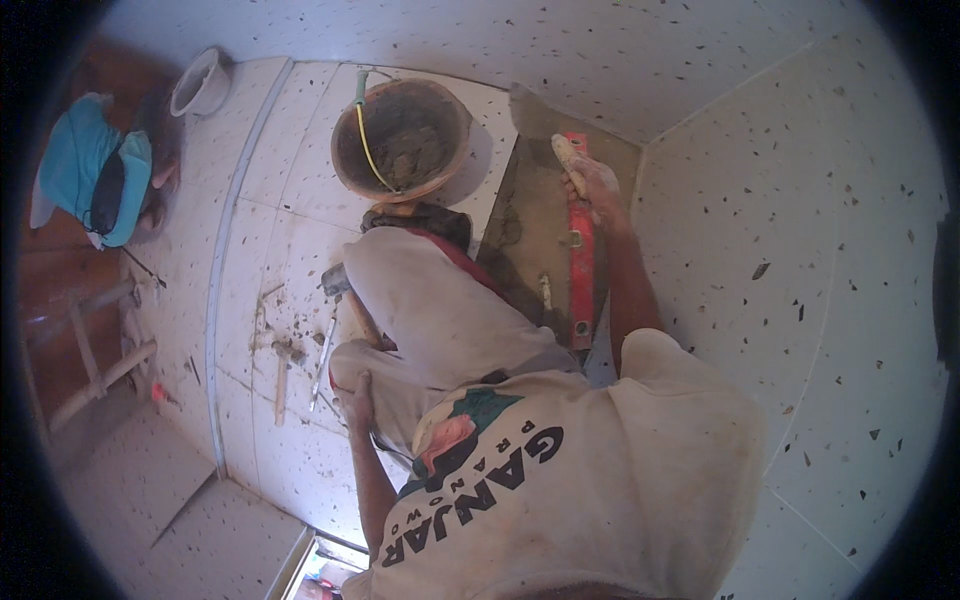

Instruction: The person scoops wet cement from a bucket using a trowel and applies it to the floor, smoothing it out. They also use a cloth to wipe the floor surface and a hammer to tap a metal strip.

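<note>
Our off-white, soiled shirt (640, 480) lies nearest, above our bent pale trouser legs (450, 310). Ahead of us on the right, a brown bed of mortar (528, 190) stretches between the straight edge of the speckled white floor tiles (300, 170) and the speckled white right wall (800, 250). We have bare room on the bed between that tile edge and a long red spirit level (582, 265); on its other side, the wall leaves only a narrow strip.

The level lies along the right side of the bed, its long axis roughly following the wall: the far end points toward the back right corner, the near end toward our hip. Our right arm reaches forward along the wall, and our right hand (598, 192) is over the level's far half, fingers closed around a short tan rounded handle (565, 152). Our left arm hangs bent, with our left hand (355, 398) beside our knee; we cannot tell how its fingers stand.
</note>
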A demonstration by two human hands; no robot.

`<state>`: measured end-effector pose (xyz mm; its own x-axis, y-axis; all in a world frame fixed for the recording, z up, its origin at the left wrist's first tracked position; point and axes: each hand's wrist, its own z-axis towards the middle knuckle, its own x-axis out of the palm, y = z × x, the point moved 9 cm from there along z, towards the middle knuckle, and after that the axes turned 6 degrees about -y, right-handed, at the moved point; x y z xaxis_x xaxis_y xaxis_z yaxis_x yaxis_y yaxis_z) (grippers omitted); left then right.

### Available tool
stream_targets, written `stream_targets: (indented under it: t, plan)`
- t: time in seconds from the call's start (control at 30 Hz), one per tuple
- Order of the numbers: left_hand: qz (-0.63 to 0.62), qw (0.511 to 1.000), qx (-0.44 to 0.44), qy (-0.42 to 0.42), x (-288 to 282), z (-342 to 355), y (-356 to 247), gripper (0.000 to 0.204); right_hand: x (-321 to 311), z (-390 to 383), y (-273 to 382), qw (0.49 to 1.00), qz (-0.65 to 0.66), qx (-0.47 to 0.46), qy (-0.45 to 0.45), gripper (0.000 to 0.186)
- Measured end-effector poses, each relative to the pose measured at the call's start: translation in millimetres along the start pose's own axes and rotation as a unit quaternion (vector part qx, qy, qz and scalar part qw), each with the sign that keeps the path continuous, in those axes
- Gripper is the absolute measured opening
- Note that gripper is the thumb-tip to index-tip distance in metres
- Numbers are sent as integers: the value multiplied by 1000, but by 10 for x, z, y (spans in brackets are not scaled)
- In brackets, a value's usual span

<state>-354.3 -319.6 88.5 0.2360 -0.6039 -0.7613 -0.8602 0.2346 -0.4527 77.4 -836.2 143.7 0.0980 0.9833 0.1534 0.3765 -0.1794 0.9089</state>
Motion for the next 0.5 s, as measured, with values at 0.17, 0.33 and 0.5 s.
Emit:
stream_targets:
  t: [0.17, 0.33, 0.5]
  plan:
    - [40, 998, -26, -36, 42, 81, 108, 93, -294, 515, -492, 993, -79, 85, -34, 30]
    - [-11, 1000, 18, 0, 16, 67, 90, 107, -244, 1000, -371, 789, -584, -159, -104, 41]
    - [-38, 999, 22, 8, 89, 68, 46, 101, -585, 1733, -834, 852, -491, -88, -158, 49]
